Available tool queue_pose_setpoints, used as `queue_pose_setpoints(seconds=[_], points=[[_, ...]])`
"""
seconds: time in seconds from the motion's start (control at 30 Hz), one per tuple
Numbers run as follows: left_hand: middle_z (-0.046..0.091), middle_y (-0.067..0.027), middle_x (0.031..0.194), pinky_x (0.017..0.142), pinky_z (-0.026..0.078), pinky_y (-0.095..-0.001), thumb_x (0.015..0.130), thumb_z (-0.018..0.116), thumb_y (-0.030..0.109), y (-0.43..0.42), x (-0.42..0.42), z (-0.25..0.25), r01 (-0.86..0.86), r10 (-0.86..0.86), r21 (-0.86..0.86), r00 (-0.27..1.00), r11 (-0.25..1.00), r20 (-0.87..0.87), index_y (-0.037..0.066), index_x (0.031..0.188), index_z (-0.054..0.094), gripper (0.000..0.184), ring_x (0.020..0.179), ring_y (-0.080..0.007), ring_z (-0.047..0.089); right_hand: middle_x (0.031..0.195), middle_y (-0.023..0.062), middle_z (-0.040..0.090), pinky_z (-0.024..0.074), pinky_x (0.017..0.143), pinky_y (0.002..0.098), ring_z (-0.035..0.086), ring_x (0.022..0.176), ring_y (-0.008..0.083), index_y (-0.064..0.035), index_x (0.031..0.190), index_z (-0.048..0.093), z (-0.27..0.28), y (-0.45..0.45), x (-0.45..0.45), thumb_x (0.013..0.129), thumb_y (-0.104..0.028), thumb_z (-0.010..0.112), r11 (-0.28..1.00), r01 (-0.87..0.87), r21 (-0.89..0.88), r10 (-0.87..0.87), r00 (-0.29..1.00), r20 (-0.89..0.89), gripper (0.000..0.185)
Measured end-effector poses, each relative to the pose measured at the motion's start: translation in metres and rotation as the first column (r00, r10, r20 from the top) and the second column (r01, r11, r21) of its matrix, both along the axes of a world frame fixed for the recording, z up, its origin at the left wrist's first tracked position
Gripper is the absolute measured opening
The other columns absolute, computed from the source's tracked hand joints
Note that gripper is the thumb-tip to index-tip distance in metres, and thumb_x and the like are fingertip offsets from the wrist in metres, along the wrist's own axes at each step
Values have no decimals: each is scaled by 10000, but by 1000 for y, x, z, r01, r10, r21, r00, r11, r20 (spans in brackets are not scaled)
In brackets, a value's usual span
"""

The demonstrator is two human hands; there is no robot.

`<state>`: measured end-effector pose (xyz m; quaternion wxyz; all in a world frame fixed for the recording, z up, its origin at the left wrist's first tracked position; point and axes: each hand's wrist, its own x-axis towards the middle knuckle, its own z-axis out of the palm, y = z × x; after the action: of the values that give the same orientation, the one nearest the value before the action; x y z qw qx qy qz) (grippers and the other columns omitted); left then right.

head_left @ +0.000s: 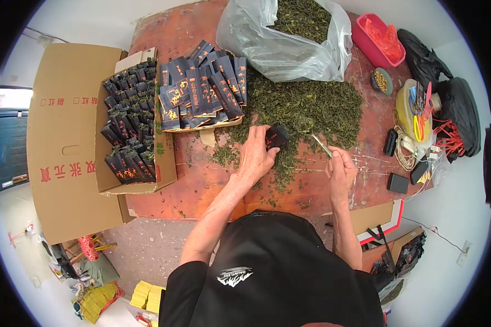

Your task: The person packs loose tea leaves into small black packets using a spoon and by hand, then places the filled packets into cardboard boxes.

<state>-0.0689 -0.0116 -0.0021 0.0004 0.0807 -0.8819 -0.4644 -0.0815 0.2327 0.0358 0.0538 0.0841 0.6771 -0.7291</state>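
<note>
My left hand [258, 153] is closed around a small black paper pouch [276, 136], held at the near edge of a heap of dried green leaves [311, 106] that look like tea. In my right hand [341, 169] is a pair of slim metal tweezers [322, 145], gripped near one end. The tips point up and left, over the leaves, apart from the pouch. Whether anything is pinched in the tips is too small to tell. Left of the heap, a shallow carton holds flat black pouches [202, 87] with orange lettering.
A large cardboard box [166, 169] on the left holds rows of leaf-filled pouches [128, 128]. A clear plastic bag [251, 49] of leaves stands at the back. To the right are a pink basket [368, 46], a small bowl [381, 90], scissors [418, 122] and cables [405, 150].
</note>
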Motion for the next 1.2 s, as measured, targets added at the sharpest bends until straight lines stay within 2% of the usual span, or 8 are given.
queue_pose_setpoints(seconds=[0.33,0.43,0.53,0.63,0.73,0.83,0.93,1.2], points=[[542,-186,1228,839,563,-452,844,838,72,2,-5,1,9,-8,-42,1000,999,23,-5,1348,516,603,945,-337,669,685,-93,449,267,511,231,357,582,6,11,1167,711,40,-17,6,1091,-91,560,988,-50,146,61,995,-75,197],[545,-188,1234,848,564,-457,847,836,75,2,-6,4,8,-6,-47,999,999,36,-6,1350,514,603,959,-350,671,682,-86,473,285,509,256,389,585,15,-2,1151,729,40,-17,7,1083,-90,577,936,-51,349,97,989,-114,189],[549,-187,1232,855,565,-459,846,836,77,3,-8,5,8,-6,-52,999,999,38,-2,1353,514,606,967,-351,673,671,-52,491,314,509,271,424,585,31,-9,1148,740,44,-22,7,1068,-80,594,876,-44,481,149,972,-182,181],[552,-186,1231,859,566,-459,843,837,81,6,-8,3,10,-9,-38,999,999,40,7,1358,514,612,974,-351,675,661,6,532,358,516,281,470,570,62,-2,1146,737,52,-24,5,1040,-42,615,747,-13,665,280,913,-296,166],[554,-186,1234,860,564,-462,838,839,85,6,-9,3,10,-8,-45,999,999,44,14,1358,516,617,983,-353,677,711,91,624,437,547,314,575,582,149,12,1127,730,62,-32,4,1004,8,629,685,14,728,351,870,-347,158],[555,-186,1238,859,563,-466,836,841,90,8,-8,4,16,-13,-57,999,998,47,15,1357,517,618,994,-361,679,802,157,691,504,599,377,656,646,270,21,1108,718,59,-34,1,964,45,650,656,67,752,445,770,-457,161],[554,-188,1241,862,562,-470,835,841,92,7,-8,4,15,-13,-57,999,998,45,14,1358,517,620,1012,-370,677,844,178,697,527,630,417,669,708,336,29,1094,709,62,-35,2,928,60,671,600,43,799,495,764,-413,174],[545,-198,1254,893,558,-479,840,838,87,7,-8,7,31,-27,-50,997,998,74,8,1369,504,630,1069,-393,661,806,147,657,514,603,412,645,703,313,59,1145,675,74,-37,3,846,109,707,469,142,872,633,635,-443,305]])
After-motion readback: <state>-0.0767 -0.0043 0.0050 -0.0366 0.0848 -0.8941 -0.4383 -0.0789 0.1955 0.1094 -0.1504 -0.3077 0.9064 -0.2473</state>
